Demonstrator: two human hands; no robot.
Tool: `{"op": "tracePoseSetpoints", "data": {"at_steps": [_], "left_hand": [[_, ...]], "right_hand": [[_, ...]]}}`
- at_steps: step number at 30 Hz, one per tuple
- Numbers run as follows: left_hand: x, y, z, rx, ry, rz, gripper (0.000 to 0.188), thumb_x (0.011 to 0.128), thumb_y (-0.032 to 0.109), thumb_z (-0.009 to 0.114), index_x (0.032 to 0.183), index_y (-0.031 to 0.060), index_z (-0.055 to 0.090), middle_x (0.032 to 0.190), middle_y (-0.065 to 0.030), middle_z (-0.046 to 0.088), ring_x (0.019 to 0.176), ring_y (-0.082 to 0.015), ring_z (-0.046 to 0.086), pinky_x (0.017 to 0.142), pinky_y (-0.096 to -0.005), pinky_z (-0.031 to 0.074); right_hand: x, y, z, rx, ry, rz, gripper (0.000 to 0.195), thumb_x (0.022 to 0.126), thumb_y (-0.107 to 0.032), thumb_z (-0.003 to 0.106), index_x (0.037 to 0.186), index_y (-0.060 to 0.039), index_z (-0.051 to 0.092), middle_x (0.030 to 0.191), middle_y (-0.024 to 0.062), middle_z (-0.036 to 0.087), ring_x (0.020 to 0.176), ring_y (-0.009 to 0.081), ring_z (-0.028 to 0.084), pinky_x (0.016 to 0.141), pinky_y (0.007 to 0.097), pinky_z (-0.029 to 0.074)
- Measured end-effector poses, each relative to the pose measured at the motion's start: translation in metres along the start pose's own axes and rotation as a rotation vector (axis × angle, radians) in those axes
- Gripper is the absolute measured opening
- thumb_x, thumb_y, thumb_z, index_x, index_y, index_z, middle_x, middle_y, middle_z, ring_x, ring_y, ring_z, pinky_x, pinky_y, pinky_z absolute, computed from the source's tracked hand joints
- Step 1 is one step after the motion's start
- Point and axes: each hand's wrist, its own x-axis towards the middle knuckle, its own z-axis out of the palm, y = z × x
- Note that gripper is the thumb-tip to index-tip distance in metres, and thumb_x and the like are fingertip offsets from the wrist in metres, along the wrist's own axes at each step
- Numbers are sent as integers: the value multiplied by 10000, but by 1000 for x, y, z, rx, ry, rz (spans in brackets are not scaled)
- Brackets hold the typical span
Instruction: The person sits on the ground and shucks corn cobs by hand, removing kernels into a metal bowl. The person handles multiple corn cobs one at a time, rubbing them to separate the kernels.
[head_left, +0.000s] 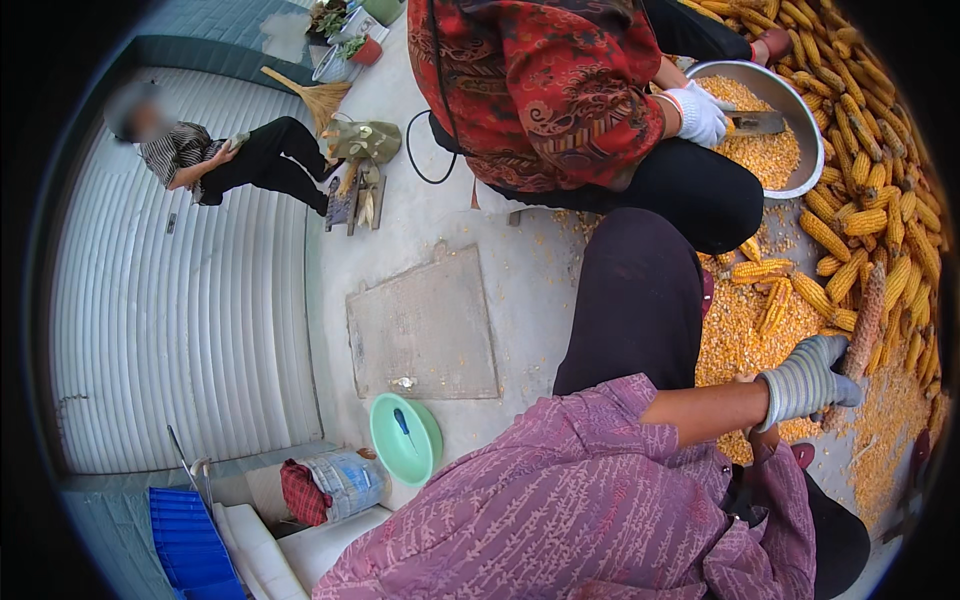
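Note:
My left hand (810, 382), in a striped knit glove, grips a long reddish-brown corncob (868, 315) that looks mostly bare of kernels. My right forearm (763, 442) passes beneath the left one. A bit of bare skin shows above the left wrist, but my right hand is largely hidden and its hold cannot be seen. Loose kernels (750, 337) cover the ground under my hands, with several yellow ears (761, 270) lying on them. Beyond spreads a heap of ears of corn (892, 172).
Beside me a seated person's white-gloved hand (697, 112) is at a metal blade (754, 122) over a metal basin (810, 180) of kernels. Another person (255, 161) stands by a roller shutter (187, 300). A green basin (427, 450) holds a blue-handled tool (403, 422).

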Motion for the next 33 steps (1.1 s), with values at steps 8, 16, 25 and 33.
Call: {"op": "tracePoseSetpoints", "data": {"at_steps": [8,16,25,33], "left_hand": [[-28,5,5,-94,2,197,530,693,136,750,1151,-51,560,953,-150,672,820,-190,638,732,-321,524],[-59,42,-52,153,154,214,382,761,153,769,1053,-17,590,884,-93,667,761,-110,650,637,-226,524],[-56,34,-41,237,218,252,467,829,233,694,1166,-47,533,954,-184,667,676,-211,662,508,-266,506],[-51,28,-33,216,240,162,492,792,297,737,1123,-15,550,903,-133,665,649,-162,637,529,-247,488]], "right_hand": [[10,16,4,388,136,58,201,848,-276,652,970,-117,666,797,37,617,651,183,565,582,322,456],[8,-5,-29,706,137,192,189,852,-259,651,881,-74,673,676,19,626,551,128,591,494,298,481],[-27,-37,24,-230,5,-355,193,860,-262,600,981,-142,692,977,119,679,941,306,665,808,427,531],[-5,-63,53,-237,-149,-333,152,861,-135,563,943,-85,681,975,131,700,842,284,694,663,401,571]]}}
